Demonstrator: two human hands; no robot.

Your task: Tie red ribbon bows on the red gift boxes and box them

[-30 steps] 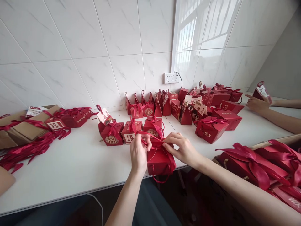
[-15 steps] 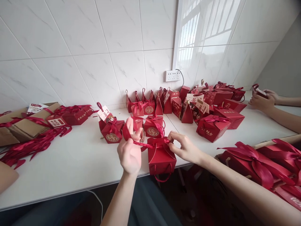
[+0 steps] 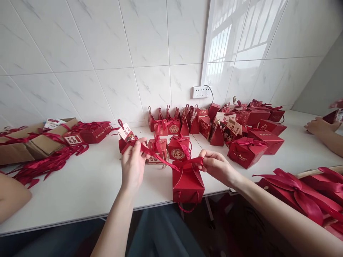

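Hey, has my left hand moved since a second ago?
Yes. Judged against the wall socket, your left hand has moved clearly to the left, farther from the red box in front of you, with the ribbon in its fingers.

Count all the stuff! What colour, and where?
Table: at least one, white, middle
Tiled wall: one, white, back
Side wall: one, grey, far right
Socket strip: one, white, tiled wall
Cord: one, dark, by socket strip
Front box: one, red, table's near edge
Ribbon: one, red, over front box
Nearby boxes: at least three, red, beyond front box
Back boxes: many, mostly red, near tiled wall
Bow boxes: at least two, red, lower right
Left boxes: at least two, red, left
Loose ribbons: many, red, left
Cardboard: some, brown, left
Another's arm: one, bare, left edge
Another's hand: one, bare, right edge
Small box: one, red, another's hand
Left hand: one, bare, pinching ribbon
Right hand: one, bare, pinching ribbon
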